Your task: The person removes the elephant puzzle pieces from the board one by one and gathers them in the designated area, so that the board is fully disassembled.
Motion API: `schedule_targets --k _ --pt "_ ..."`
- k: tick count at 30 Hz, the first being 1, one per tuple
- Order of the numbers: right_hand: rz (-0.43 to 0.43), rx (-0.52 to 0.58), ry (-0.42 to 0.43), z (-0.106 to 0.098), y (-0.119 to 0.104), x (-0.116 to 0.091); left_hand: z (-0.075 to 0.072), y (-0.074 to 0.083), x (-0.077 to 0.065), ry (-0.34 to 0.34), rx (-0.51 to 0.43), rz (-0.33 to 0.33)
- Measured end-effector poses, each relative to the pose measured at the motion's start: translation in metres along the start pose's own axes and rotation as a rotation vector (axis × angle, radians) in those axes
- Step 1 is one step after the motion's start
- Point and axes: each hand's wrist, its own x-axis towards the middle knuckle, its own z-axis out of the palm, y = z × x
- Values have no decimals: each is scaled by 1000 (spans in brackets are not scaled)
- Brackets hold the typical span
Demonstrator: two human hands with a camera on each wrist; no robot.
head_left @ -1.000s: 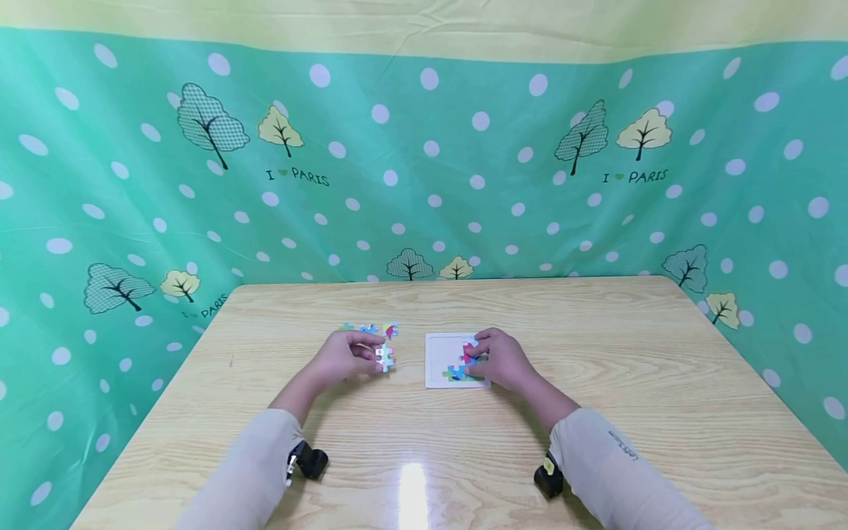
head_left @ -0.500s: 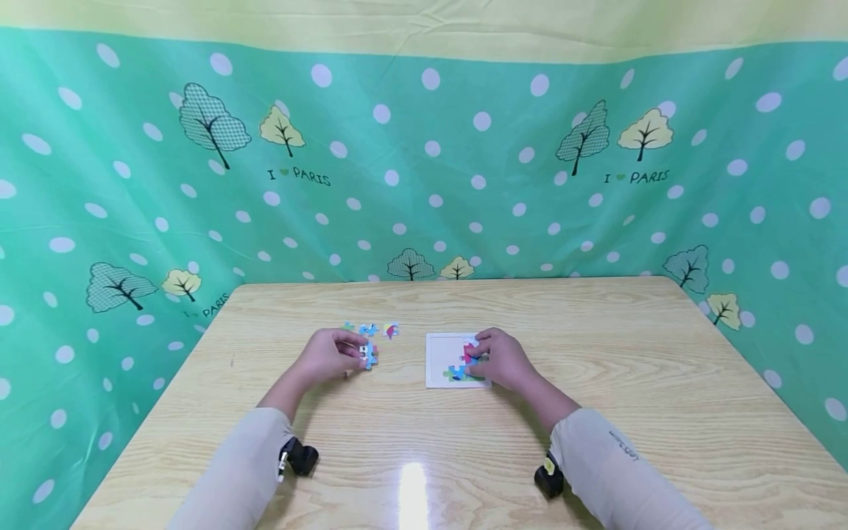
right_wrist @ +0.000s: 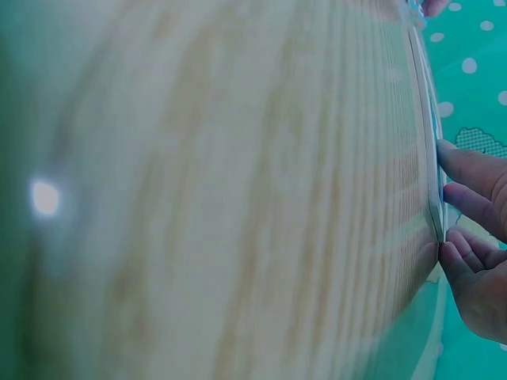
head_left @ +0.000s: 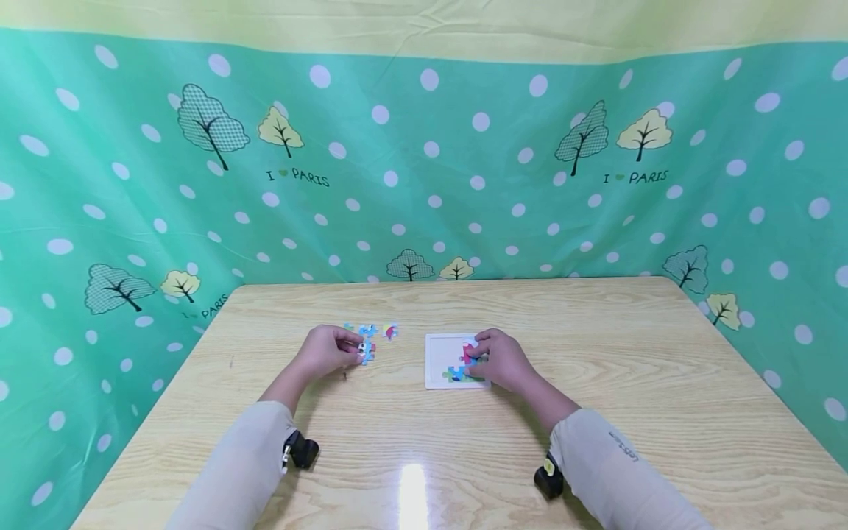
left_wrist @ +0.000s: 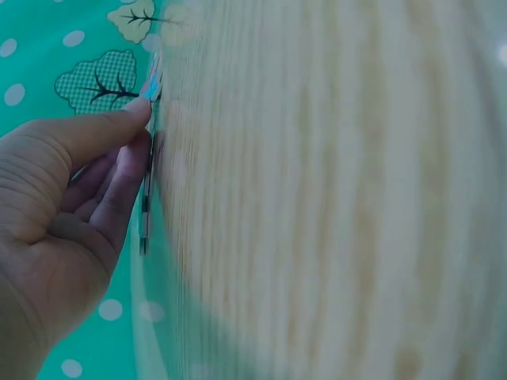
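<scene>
My left hand (head_left: 329,349) pinches a small blue jigsaw piece (head_left: 367,352) with a red patch, between thumb and fingertips. In the left wrist view the piece (left_wrist: 154,85) appears nearly edge-on by the thumb tip. A white square puzzle tray (head_left: 439,357) lies right of it, with several joined pieces (head_left: 457,373) along its lower and right parts. My right hand (head_left: 505,358) grips the tray at its right side, fingertips on the pieces, partly hiding them. From the right wrist, the tray (right_wrist: 428,111) shows as a thin edge under the fingers (right_wrist: 467,168).
Just beyond my left hand lie loose jigsaw pieces: a yellow and pink one (head_left: 390,331), a blue one (head_left: 368,330) and a green one partly hidden by the hand. A polka-dot curtain (head_left: 424,184) hangs behind the wooden table (head_left: 596,331).
My left hand has moved left and slightly away from me with its piece, which has turned to show a blue and red side. My right hand and the tray have stayed put.
</scene>
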Motion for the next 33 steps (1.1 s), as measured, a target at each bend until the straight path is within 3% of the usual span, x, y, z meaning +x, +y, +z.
schedule_targets --k 13,19,33 --pt "-6 2 5 1 -1 -1 -5 -1 -2 -6 25 3" --pt "-10 6 5 1 0 -1 -7 6 -7 11 -51 -3" --pt "-11 13 7 0 1 0 0 23 -13 -5 -264 87"
